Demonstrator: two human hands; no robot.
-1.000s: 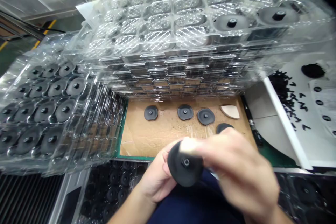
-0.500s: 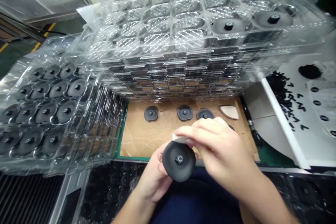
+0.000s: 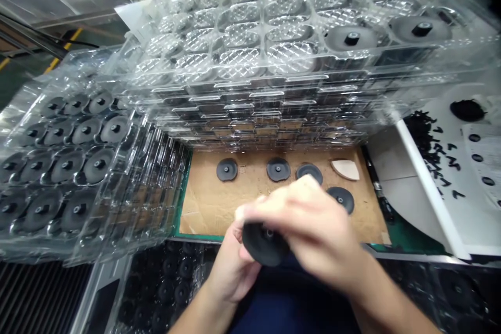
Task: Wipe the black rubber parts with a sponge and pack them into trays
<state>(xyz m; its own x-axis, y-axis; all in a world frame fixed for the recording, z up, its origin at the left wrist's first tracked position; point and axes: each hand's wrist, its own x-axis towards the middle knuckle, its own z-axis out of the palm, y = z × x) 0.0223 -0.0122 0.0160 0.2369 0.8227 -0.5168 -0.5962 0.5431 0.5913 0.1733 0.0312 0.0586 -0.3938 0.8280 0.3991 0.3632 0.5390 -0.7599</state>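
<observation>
My left hand grips a black round disc with a small hub in its middle, holding it from below in front of the cardboard sheet. Over the top of the disc lies my right hand, fingers together and blurred by motion; whether a pale piece is still under its fingertips cannot be made out. Several loose black discs lie in a row on the cardboard, another one to the right of my hand, and a pale wedge-shaped piece lies at the far right.
A tall stack of clear blister trays stands behind the cardboard, with two discs in its top tray. More trays filled with black discs lie at left. A white tray with small black parts is at right.
My right hand has slid left across the top of the disc and now covers more of it. The disc has tipped flatter. One more loose disc on the cardboard is uncovered.
</observation>
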